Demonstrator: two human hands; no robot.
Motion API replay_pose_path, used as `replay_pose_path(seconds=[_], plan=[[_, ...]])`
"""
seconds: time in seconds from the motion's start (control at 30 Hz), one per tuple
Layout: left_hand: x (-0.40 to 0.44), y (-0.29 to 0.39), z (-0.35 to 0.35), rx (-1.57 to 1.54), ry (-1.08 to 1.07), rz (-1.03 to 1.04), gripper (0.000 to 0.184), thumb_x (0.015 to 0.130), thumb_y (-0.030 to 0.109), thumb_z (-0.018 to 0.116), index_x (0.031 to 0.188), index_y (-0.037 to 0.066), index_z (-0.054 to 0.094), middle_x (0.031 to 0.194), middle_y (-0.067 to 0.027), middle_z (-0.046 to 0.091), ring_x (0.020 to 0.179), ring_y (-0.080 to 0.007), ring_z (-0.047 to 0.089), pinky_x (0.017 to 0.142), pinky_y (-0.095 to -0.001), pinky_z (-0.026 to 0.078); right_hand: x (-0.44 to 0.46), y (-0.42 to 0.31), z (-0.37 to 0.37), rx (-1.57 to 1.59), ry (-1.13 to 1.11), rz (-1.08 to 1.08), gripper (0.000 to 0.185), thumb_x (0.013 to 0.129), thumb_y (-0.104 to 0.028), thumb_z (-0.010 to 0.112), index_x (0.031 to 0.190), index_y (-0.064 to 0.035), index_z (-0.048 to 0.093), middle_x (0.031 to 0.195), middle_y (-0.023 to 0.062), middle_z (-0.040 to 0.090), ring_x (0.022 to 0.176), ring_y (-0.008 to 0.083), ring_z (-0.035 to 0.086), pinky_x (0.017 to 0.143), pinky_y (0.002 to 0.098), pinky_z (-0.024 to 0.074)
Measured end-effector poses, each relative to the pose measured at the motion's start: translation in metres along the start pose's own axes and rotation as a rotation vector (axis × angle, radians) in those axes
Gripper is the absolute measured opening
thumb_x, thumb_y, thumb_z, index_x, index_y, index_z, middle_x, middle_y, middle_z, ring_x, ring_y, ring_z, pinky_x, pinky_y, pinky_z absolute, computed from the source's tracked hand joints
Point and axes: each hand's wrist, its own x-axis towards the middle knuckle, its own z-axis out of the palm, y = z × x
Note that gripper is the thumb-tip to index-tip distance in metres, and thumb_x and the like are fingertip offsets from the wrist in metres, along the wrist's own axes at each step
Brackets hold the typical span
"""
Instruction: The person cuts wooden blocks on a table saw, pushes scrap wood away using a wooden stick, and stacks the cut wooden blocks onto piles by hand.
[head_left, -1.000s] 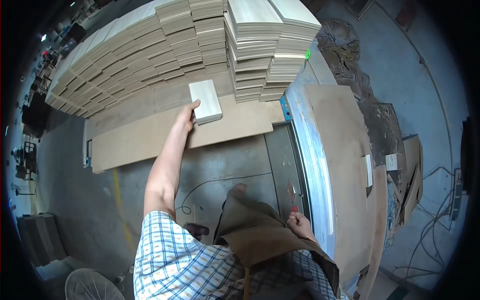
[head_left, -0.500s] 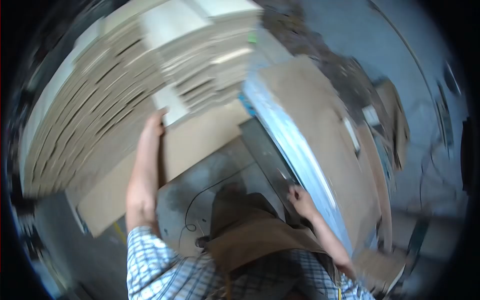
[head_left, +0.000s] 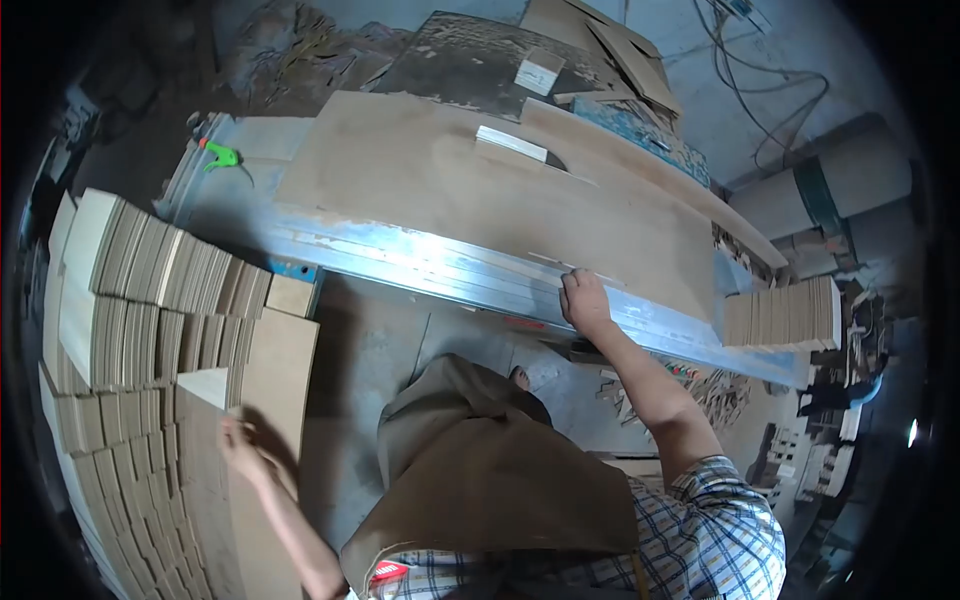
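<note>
My left hand (head_left: 242,445) is at the lower left over a brown board (head_left: 278,375), its fingers apart and nothing between them. Just beyond its fingertips, a small stack of boards with a pale top (head_left: 207,387) stands against the larger stacks (head_left: 130,340). My right hand (head_left: 585,300) rests on the long metal rail (head_left: 430,262) at the near edge of the workbench. Its fingers are curled together, and whatever may be under them is hidden. A small red item (head_left: 525,322) shows at the rail's lower edge, left of this hand.
A brown sheet (head_left: 400,160) covers the bench, with a narrow pale block (head_left: 512,144) on it. A green clamp (head_left: 220,155) lies at the bench's left end. Upright boards (head_left: 783,314) stand at its right end. Cables (head_left: 770,75) lie behind.
The view has swung right, towards the bench. My left hand has let go of the small stack, which now stands by the larger ones. My right hand has moved up onto the rail.
</note>
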Motion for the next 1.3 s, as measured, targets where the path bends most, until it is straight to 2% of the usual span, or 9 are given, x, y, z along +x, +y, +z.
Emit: replay_pose_path(seconds=[0.33, 0.4, 0.67, 0.83, 0.9, 1.03, 1.13, 1.2, 1.3], plan=[[-0.152, -0.024, 0.129, 0.051, -0.718, -0.145, 0.029, 0.103, 0.007, 0.065, 0.129, -0.004, 0.063, 0.098, -0.0037, 0.07, 0.081, -0.0093, 0.065, 0.075, -0.0242, 0.054, 0.048, -0.097, 0.033, 0.771, 0.101, 0.179, 0.023, 0.101, -0.018, 0.053, 0.105, 0.0042, 0.059, 0.096, 0.0323, 0.065, 0.091, 0.0545, 0.063, 0.087, 0.0578, 0.0512], [-0.149, -0.026, 0.132, 0.086, -0.754, -0.11, 0.03, 0.103, 0.007, 0.064, 0.13, -0.006, 0.061, 0.097, -0.0036, 0.07, 0.081, -0.0085, 0.065, 0.076, -0.023, 0.054, 0.073, -0.123, 0.054, 0.836, 0.122, 0.476, 0.025, 0.102, -0.017, 0.049, 0.108, 0.005, 0.059, 0.097, 0.034, 0.067, 0.096, 0.054, 0.065, 0.088, 0.059, 0.0508], [-0.126, -0.033, 0.131, 0.118, -0.758, -0.156, 0.029, 0.101, 0.003, 0.063, 0.128, -0.006, 0.062, 0.096, -0.0037, 0.069, 0.079, -0.0086, 0.064, 0.075, -0.0231, 0.054, 0.071, -0.151, 0.037, 0.896, 0.216, 0.603, 0.026, 0.103, -0.017, 0.047, 0.11, 0.005, 0.059, 0.099, 0.0342, 0.068, 0.097, 0.0529, 0.065, 0.087, 0.0573, 0.0509], [-0.123, -0.042, 0.142, 0.104, -0.819, -0.175, 0.028, 0.101, 0.003, 0.063, 0.128, -0.006, 0.062, 0.096, -0.0035, 0.069, 0.08, -0.0087, 0.064, 0.075, -0.0234, 0.053, 0.025, -0.121, 0.05, 0.862, 0.31, 0.604, 0.025, 0.105, -0.018, 0.048, 0.112, 0.0033, 0.06, 0.097, 0.0322, 0.068, 0.096, 0.0517, 0.065, 0.083, 0.0544, 0.0518], [-0.123, -0.042, 0.149, 0.104, -0.849, -0.193, 0.028, 0.101, 0.003, 0.063, 0.128, -0.006, 0.062, 0.097, -0.0035, 0.069, 0.08, -0.0088, 0.064, 0.075, -0.0234, 0.053, -0.003, -0.095, 0.055, 0.832, 0.45, 0.584, 0.021, 0.105, -0.016, 0.051, 0.107, 0.0012, 0.061, 0.087, 0.0283, 0.063, 0.08, 0.0447, 0.062, 0.076, 0.0499, 0.0498], [-0.124, -0.041, 0.165, 0.138, -0.909, -0.202, 0.028, 0.101, 0.004, 0.063, 0.128, -0.005, 0.063, 0.098, -0.0037, 0.069, 0.08, -0.009, 0.064, 0.076, -0.0235, 0.053, -0.051, 0.01, 0.054, 0.745, 0.502, 0.709, 0.025, 0.106, -0.021, 0.051, 0.102, 0.0001, 0.061, 0.083, 0.0199, 0.063, 0.078, 0.0344, 0.061, 0.073, 0.0494, 0.0492], [-0.128, -0.037, 0.178, 0.171, -0.961, -0.186, 0.027, 0.101, 0.004, 0.063, 0.128, -0.005, 0.063, 0.098, -0.0036, 0.069, 0.08, -0.009, 0.063, 0.076, -0.0236, 0.053, -0.058, 0.09, 0.036, 0.629, 0.66, 1.108, 0.03, 0.107, -0.025, 0.049, 0.099, 0.0011, 0.063, 0.078, 0.0195, 0.064, 0.073, 0.0327, 0.065, 0.07, 0.0471, 0.0518], [-0.131, -0.032, 0.187, 0.198, -0.996, -0.166, 0.027, 0.102, 0.004, 0.063, 0.127, -0.004, 0.063, 0.098, -0.0035, 0.069, 0.08, -0.0091, 0.063, 0.076, -0.0237, 0.053, -0.071, 0.133, 0.048, 0.87, 0.733, 1.279, 0.028, 0.106, -0.022, 0.048, 0.103, 0.0018, 0.063, 0.079, 0.0192, 0.065, 0.075, 0.0319, 0.065, 0.073, 0.0465, 0.0525], [-0.135, -0.029, 0.198, 0.195, -1.036, -0.152, 0.025, 0.102, 0.003, 0.063, 0.126, -0.003, 0.064, 0.095, -0.0021, 0.067, 0.079, -0.0092, 0.063, 0.075, -0.024, 0.053, -0.085, 0.073, -0.006, 0.756, 0.532, 1.085, 0.024, 0.105, -0.019, 0.052, 0.117, 0.0008, 0.059, 0.101, 0.0248, 0.069, 0.096, 0.0433, 0.067, 0.085, 0.0502, 0.0531]])
